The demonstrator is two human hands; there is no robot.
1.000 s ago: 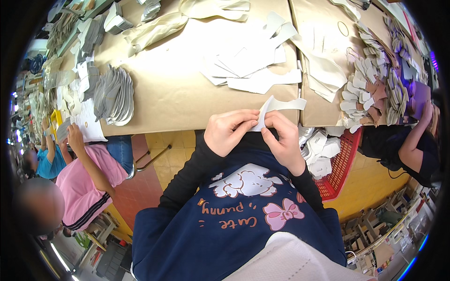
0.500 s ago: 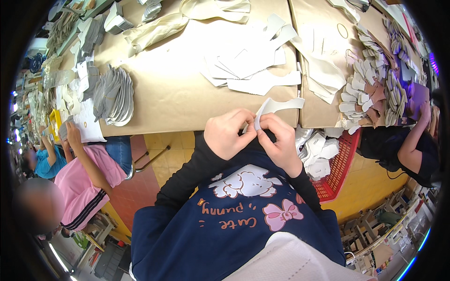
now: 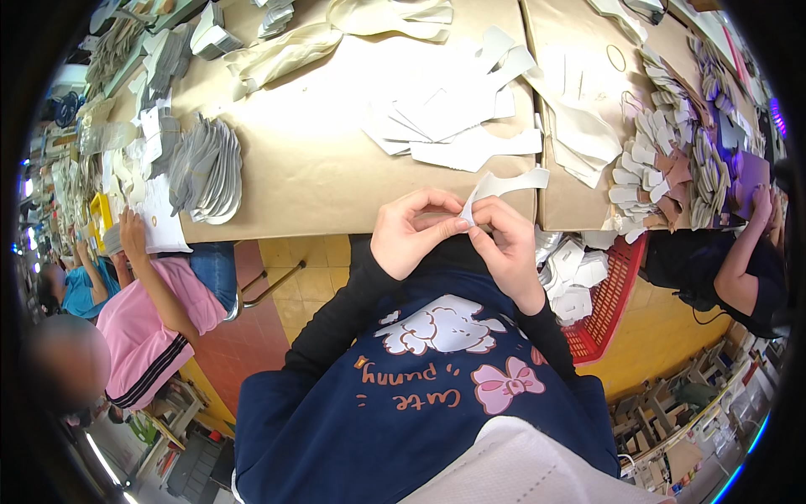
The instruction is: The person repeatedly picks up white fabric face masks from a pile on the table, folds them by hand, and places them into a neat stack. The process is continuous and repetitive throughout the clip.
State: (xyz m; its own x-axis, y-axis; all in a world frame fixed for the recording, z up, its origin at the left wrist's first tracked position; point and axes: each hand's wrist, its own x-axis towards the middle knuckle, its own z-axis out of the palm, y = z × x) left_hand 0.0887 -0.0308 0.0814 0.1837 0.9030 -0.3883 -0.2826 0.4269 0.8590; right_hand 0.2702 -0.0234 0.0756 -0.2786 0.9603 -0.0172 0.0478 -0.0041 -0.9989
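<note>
Just off the table's near edge, my left hand and my right hand meet with their fingers closed on a thin white curved cut piece. Its narrow end is pinched between my thumbs and fingertips, and partly hidden by them. The rest curves up and to the right, over the table edge. Beyond my hands, a loose pile of similar white cut pieces lies on the brown-covered table.
Banded grey pieces stack at the left. More cream pieces and piles of small pieces lie to the right. A red crate with white pieces stands below the table edge. One co-worker sits left, another right.
My fingers have shifted on the white piece, with my left thumb now stretched further across its pinched end. The piece tilts slightly differently. The left co-worker's hand has moved a little.
</note>
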